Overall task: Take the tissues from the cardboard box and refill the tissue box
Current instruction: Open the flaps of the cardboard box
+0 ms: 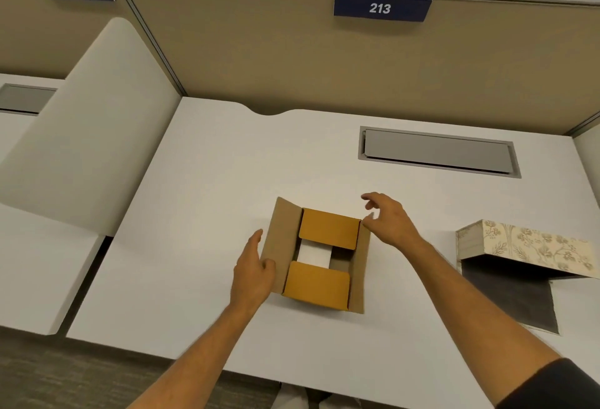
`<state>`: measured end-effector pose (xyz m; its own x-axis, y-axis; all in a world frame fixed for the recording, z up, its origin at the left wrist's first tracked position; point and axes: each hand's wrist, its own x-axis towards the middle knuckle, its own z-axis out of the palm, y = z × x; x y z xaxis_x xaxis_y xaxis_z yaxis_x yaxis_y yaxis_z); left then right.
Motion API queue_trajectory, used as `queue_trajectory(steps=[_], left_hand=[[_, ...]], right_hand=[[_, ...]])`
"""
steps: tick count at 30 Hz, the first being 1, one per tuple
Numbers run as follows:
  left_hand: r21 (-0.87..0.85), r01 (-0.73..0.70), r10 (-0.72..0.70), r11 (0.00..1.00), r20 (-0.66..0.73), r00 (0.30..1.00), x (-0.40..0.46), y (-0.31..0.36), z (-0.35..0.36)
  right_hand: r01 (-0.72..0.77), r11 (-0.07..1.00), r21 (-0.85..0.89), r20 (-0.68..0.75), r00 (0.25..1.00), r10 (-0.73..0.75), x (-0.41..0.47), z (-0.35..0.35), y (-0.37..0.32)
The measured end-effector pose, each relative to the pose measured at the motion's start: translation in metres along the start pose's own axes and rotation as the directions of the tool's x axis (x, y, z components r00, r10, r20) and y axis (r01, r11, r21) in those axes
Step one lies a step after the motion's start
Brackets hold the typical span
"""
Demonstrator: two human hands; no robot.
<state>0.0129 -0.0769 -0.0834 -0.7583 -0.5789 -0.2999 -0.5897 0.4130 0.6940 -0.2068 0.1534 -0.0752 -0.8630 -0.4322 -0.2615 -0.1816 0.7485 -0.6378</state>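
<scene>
Head view looks down on a white table [201, 200], and right in the middle of it sits the cardboard box [316, 256], plain brown on its outer side flaps and a warmer orange-tan on the two inner flaps. Those inner flaps lie folded in from the far and near ends, leaving a gap between them, and through that gap shows a patch of white, the tissues [313, 256] down inside. The side flaps stand splayed outward. Left hand [253, 273] is at the box's left flap, fingers loosely spread, thumb against the flap's edge, gripping nothing. Right hand [388, 217] is at the far right corner of the box, fingers apart and curled, fingertips at the corner of the far inner flap, nothing held there either. Off to the right, well apart from the cardboard box, the tissue box [535, 246] with its cream floral pattern lies tipped, its dark hollow facing the camera. Behind, a grey hatch [438, 152] is set into the table, and a tan partition [292, 51] carries a blue sign [381, 7] reading 213.
</scene>
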Motion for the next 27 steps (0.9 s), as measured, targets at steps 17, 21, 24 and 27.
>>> queue_trajectory(steps=[17, 21, 24, 27], left_hand=[[0.562, -0.626, 0.472, 0.541, 0.413, 0.779, -0.003, 0.010, 0.036], [0.608, -0.646, 0.379, 0.461, 0.524, 0.763, -0.008, 0.012, 0.044], [0.589, -0.654, 0.372, 0.476, 0.539, 0.756, -0.008, 0.015, 0.043], [0.445, -0.666, 0.470, 0.599, 0.478, 0.742, -0.009, 0.018, 0.036]], right_hand=[[0.200, 0.882, -0.427, 0.103, 0.980, -0.172, -0.035, 0.047, 0.004], [0.224, 0.822, -0.523, 0.234, 0.965, -0.114, -0.033, 0.066, -0.006], [0.220, 0.779, -0.588, 0.207, 0.971, -0.118, -0.030, 0.074, -0.011], [0.242, 0.744, -0.623, 0.168, 0.970, -0.175, -0.029, 0.075, -0.012]])
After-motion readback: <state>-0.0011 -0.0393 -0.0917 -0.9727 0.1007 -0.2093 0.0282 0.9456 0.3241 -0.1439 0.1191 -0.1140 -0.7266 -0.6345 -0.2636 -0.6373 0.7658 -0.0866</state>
